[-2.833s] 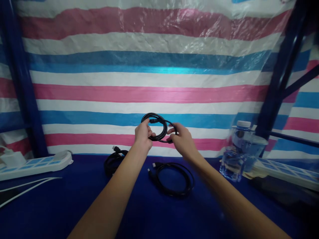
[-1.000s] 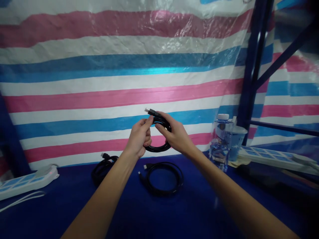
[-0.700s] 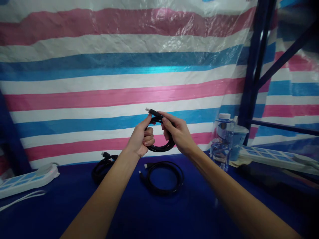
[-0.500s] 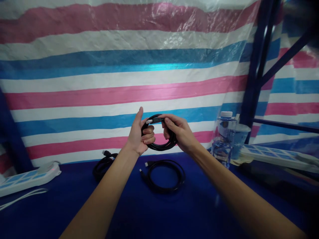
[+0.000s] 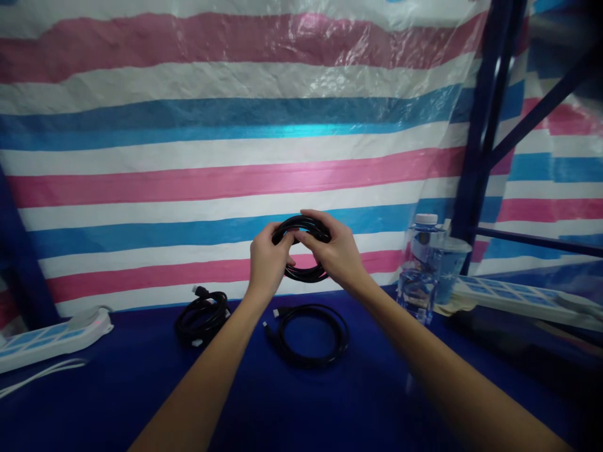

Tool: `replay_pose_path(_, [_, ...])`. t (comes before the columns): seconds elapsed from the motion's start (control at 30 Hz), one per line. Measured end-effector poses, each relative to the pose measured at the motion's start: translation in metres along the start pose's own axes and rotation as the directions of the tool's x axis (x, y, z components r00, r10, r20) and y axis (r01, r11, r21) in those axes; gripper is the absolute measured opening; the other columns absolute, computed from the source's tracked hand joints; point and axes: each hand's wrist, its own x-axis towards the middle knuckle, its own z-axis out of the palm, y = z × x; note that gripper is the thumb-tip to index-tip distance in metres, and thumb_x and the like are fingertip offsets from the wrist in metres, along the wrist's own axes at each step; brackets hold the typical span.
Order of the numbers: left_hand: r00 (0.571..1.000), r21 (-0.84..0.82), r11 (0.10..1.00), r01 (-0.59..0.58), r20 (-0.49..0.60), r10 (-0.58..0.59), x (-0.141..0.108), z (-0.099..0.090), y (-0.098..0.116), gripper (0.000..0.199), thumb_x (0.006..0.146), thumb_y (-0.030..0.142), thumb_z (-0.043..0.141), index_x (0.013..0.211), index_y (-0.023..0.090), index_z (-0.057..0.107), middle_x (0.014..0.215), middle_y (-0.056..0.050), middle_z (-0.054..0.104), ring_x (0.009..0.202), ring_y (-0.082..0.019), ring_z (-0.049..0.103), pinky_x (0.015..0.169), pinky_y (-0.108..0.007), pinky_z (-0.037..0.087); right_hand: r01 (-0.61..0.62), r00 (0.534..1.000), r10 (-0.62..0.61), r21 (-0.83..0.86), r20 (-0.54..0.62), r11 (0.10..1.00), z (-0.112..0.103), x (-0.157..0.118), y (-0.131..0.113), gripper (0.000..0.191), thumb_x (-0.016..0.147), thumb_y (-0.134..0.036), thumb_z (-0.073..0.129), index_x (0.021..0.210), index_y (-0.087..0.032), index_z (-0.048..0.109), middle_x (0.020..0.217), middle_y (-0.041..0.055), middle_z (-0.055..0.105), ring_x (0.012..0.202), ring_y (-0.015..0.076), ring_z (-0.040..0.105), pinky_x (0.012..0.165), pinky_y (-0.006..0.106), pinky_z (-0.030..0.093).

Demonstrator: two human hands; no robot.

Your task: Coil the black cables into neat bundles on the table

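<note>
Hold the held cable up in the air with the left hand and the right hand, above the back of the blue surface and in front of the striped sheet. Looks black and smooth, with a faint shine along the upper turns. Wound into a rounded ring of several turns, packed close together at the top and bottom, with an open middle and pink and white stripes visible through it. Cannot make out either plug; possibly covered by the fingers.

Grip the upper left of the ring with the fingers of the left hand, closed on the turns. Grip the upper right with the fingers of the right hand, bent over the top, with the thumb on the inner side, close to the left thumb.

See below, flat on the surface, a looped cable with two light-tipped plugs at its left. See farther left a bundled cable, black and more tangled, near the left forearm. Find at the right a clear bottle with a white cap, just beside a pale blue cup.
</note>
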Motion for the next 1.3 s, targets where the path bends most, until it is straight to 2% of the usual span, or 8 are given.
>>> replay_pose_path(0.2, [0.981,0.346,0.923,-0.169,0.152,0.123,0.007,-0.011,0.005,0.023,0.075,0.033,0.061,0.094,0.020,0.063,0.078,-0.004,0.061,0.062,-0.015,0.058,0.057,-0.025,0.042,-0.154,0.988,0.154,0.026,0.028,0.988,-0.006,0.004,0.006,0.033,0.080,-0.031,0.058,0.111,-0.020,0.056,0.056,-0.0047,0.051,0.043,0.0091,0.045,0.041,0.023,0.039])
replay_pose_path(0.33, [0.954,0.451,0.849,-0.274,0.242,0.179,0.011,-0.021,0.007,0.034,0.063,0.021,0.071,0.096,0.023,0.065,0.090,-0.005,0.062,0.081,-0.019,0.056,0.070,-0.026,0.038,-0.207,0.978,0.206,0.081,0.019,0.975,-0.005,0.003,0.007,0.034,0.081,-0.035,0.057,0.111,-0.019,0.053,0.061,-0.0038,0.053,0.040,0.0083,0.046,0.039,0.023,0.038])
replay_pose_path(0.5, [0.946,0.626,0.770,-0.123,0.309,-0.100,0.013,-0.026,0.013,0.038,0.066,0.014,0.061,0.103,0.022,0.057,0.079,-0.003,0.064,0.067,-0.018,0.058,0.059,-0.027,0.038,-0.318,0.904,0.321,-0.059,0.284,0.946,0.000,-0.002,0.005,0.036,0.084,-0.035,0.054,0.116,-0.019,0.050,0.058,-0.0021,0.054,0.046,0.0108,0.052,0.041,0.021,0.037])
replay_pose_path(0.6, [0.899,0.665,0.738,0.113,0.248,-0.362,0.013,-0.036,0.014,0.033,0.068,0.020,0.059,0.101,0.019,0.053,0.063,-0.001,0.060,0.047,-0.015,0.054,0.047,-0.026,0.037,-0.446,0.838,0.418,-0.002,0.349,0.895,0.003,-0.007,0.009,0.041,0.087,-0.038,0.049,0.122,-0.020,0.044,0.077,0.0045,0.060,0.065,0.0146,0.060,0.049,0.023,0.042])
replay_pose_path(0.7, [0.891,0.669,0.711,0.217,0.162,-0.425,0.012,-0.054,0.010,0.027,0.071,0.025,0.057,0.095,0.016,0.052,0.053,0.000,0.055,0.040,-0.014,0.051,0.041,-0.026,0.035,-0.513,0.789,0.459,0.028,0.409,0.858,0.011,-0.011,0.015,0.048,0.085,-0.038,0.052,0.127,-0.019,0.039,0.092,0.0080,0.060,0.083,0.0172,0.060,0.067,0.027,0.047])
replay_pose_path(1.03, [0.928,0.813,0.524,0.254,-0.052,-0.370,-0.010,-0.107,0.001,0.016,0.074,0.025,0.052,0.086,0.017,0.056,0.063,-0.006,0.060,0.059,-0.020,0.059,0.055,-0.029,0.037,-0.366,0.795,0.433,-0.233,0.424,0.901,0.085,-0.027,0.013,0.028,0.084,-0.024,0.046,0.111,-0.016,0.051,0.090,0.0070,0.060,0.079,0.0175,0.054,0.071,0.031,0.040])
replay_pose_path(1.17, [0.923,0.825,0.541,0.163,0.066,-0.378,-0.014,-0.123,0.009,0.024,0.071,0.026,0.056,0.094,0.019,0.062,0.084,-0.008,0.066,0.073,-0.021,0.061,0.062,-0.028,0.039,-0.334,0.801,0.431,-0.286,0.417,0.898,0.098,-0.027,0.011,0.020,0.083,-0.022,0.045,0.100,-0.013,0.053,0.076,0.0066,0.059,0.068,0.0162,0.051,0.063,0.029,0.037])
replay_pose_path(1.3, [0.835,0.778,0.610,0.154,0.227,-0.501,-0.016,-0.137,0.019,0.025,0.069,0.024,0.055,0.092,0.021,0.063,0.074,-0.001,0.068,0.059,-0.017,0.061,0.053,-0.024,0.039,-0.315,0.779,0.434,-0.316,0.453,0.895,0.096,-0.023,0.008,0.013,0.080,-0.021,0.047,0.087,-0.014,0.056,0.069,0.0047,0.056,0.062,0.0152,0.049,0.059,0.028,0.035])
